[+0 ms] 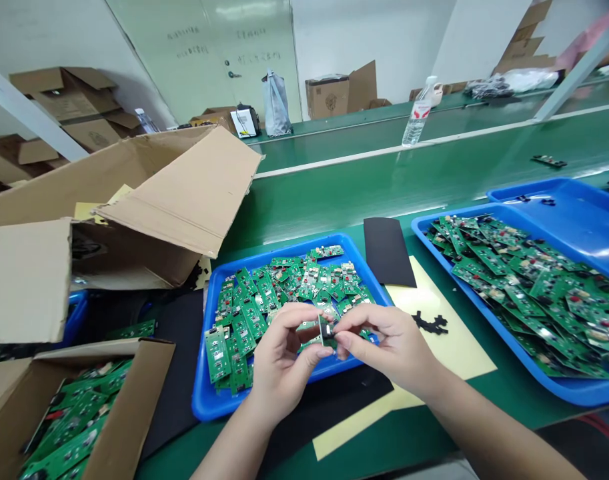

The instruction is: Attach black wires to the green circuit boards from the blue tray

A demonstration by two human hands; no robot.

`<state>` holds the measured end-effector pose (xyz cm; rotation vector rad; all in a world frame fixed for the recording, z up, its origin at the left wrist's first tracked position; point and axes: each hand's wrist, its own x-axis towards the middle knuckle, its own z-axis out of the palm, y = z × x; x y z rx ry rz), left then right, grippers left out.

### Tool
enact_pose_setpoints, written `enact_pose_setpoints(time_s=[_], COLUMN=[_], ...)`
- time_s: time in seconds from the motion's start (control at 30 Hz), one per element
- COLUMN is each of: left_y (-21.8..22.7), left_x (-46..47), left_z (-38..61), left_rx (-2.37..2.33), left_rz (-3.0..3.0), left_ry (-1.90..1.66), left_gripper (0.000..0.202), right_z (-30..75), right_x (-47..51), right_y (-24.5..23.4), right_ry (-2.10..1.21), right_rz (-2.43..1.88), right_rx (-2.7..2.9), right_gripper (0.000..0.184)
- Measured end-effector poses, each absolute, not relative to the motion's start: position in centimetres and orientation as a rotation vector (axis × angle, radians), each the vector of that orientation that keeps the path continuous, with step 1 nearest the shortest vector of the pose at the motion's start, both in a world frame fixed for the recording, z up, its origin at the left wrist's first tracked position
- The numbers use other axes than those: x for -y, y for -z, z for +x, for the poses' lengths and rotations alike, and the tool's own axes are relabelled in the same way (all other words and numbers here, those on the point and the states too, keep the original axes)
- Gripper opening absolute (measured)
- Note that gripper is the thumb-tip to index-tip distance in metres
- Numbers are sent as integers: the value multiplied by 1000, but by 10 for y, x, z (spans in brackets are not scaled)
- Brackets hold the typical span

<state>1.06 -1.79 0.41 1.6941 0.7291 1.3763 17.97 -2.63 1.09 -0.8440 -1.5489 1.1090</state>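
My left hand [279,357] and my right hand [389,343] meet over the near edge of a blue tray [204,393] that holds several green circuit boards. The left hand pinches a small green circuit board [309,328] by its edge. The right hand's thumb and fingertips press a small black piece [327,331] against that board. Both hands are closed in a pinch.
A second blue tray [574,390] of green boards lies at the right, a third [579,213] behind it. Open cardboard boxes stand left, one [119,427] filled with boards. A black sheet [387,253], yellow paper [459,347] with black bits, and a water bottle [417,113] are nearby.
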Motion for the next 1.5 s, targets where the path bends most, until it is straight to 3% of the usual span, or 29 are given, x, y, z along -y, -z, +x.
enact_pose_setpoints(time_s=[0.27, 0.57, 1.33, 1.5], left_y=[-10, -9, -7, -9], left_x=[19, 18, 15, 16], left_z=[17, 15, 9, 8], left_rx=[-720, -684, -685, -694], left_rz=[1463, 1457, 1222, 1085], left_ry=[-1255, -1129, -923, -838], left_gripper=[22, 22, 28, 33], right_z=[177, 178, 182, 188], right_x=[25, 27, 23, 20], right_y=[-11, -19, -7, -8], right_ry=[-506, -706, -248, -345], right_rz=[-824, -925, -857, -781], right_rx=[1699, 1615, 1771, 1826], right_gripper=[8, 11, 11, 16])
